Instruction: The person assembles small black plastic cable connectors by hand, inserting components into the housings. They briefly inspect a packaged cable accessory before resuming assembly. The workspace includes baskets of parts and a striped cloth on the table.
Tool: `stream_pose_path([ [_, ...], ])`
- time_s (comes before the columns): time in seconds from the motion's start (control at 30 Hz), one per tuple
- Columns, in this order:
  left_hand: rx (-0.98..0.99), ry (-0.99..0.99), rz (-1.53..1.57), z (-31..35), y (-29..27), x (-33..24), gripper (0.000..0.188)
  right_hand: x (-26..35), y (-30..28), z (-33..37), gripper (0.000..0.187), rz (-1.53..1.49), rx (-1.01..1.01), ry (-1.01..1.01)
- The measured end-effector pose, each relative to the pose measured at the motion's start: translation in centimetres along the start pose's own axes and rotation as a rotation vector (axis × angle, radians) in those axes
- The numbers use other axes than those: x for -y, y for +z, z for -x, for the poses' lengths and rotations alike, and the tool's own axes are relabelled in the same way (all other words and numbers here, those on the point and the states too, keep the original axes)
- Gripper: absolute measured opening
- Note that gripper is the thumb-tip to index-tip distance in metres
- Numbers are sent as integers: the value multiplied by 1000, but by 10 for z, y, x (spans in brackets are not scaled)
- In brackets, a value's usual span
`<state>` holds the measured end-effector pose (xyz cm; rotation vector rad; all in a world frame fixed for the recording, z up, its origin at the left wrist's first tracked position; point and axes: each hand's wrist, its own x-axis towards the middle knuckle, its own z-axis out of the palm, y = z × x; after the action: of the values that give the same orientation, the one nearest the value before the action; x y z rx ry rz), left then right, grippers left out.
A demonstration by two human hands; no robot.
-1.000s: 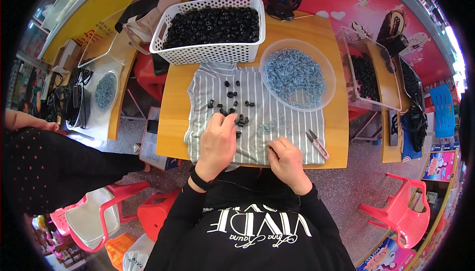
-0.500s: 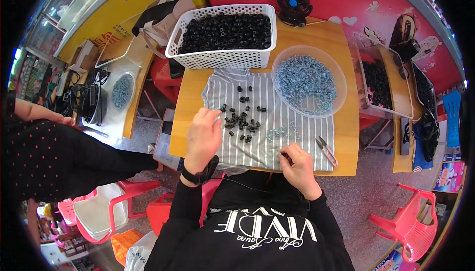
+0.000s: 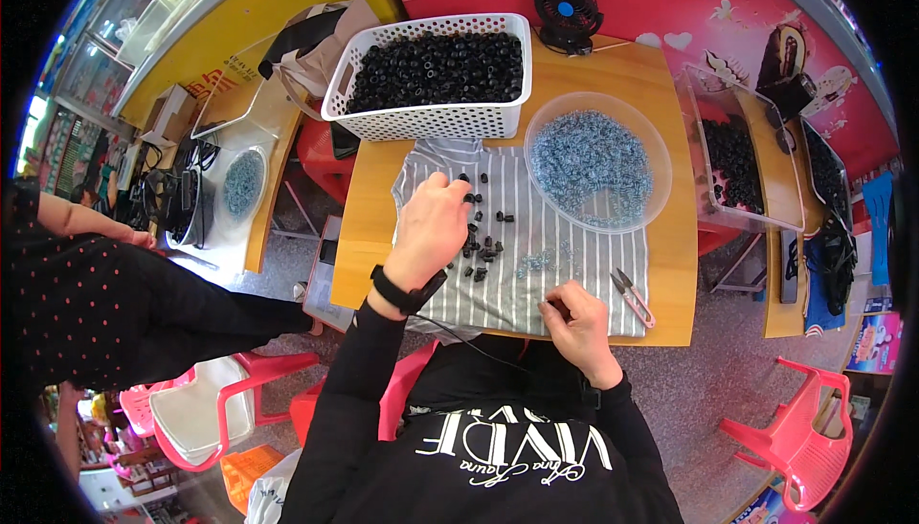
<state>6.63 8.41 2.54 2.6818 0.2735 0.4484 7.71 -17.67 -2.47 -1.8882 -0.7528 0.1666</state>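
Note:
My left hand point(image 3: 431, 227) is over the left part of a grey striped cloth point(image 3: 584, 280). Its fingers are bent down and drawn together at the far end of a loose group of small black plastic pieces point(image 3: 486, 251); the fingertips are partly hidden. My right hand point(image 3: 577, 323) rests by the cloth's near edge, thumb and fingers curled together around something dark that I cannot make out. A small scatter of clear bluish beads point(image 3: 536, 262) lies beyond it. Pink-handled thread snips point(image 3: 634, 299) lie to its right, blades pointing away.
A white perforated basket point(image 3: 431, 123) full of black pieces stands at the back. A round clear tub point(image 3: 661, 165) of bluish beads is right of it. Behind stands a black fan point(image 3: 568, 17). Another person point(image 3: 124, 285) is at the left, beside a side table. A pink chair point(image 3: 799, 428) stands right.
My left hand has moved right and away from me, from the left edge of the black pieces to over their far part. The right hand has stayed nearly in place.

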Motion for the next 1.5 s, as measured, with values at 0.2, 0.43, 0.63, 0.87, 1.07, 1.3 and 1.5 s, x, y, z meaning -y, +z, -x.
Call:
stream_pose_path([
  [0.2,158,-11,-78,-12,27,15,21,-2,0,1,11,-24,-7,-1],
  [0.43,-5,19,117,2,10,16,17,-4,-2,2,10,20,-5,-56],
  [0.63,217,-308,1066,49,-17,-6,14,0,-4,2,10,177,69,-45],
  [0.87,406,-529,1692,95,22,-21,11,3,-10,-27,18,309,-53,3],
  [1.07,376,-601,1943,102,44,-25,15,6,-4,-29,8,570,45,48],
  [1.3,417,-670,2092,106,50,-23,27,1,1,-27,8,570,38,-34],
  [1.5,438,-662,2090,109,51,-23,25,23,0,-18,6,-90,35,99],
])
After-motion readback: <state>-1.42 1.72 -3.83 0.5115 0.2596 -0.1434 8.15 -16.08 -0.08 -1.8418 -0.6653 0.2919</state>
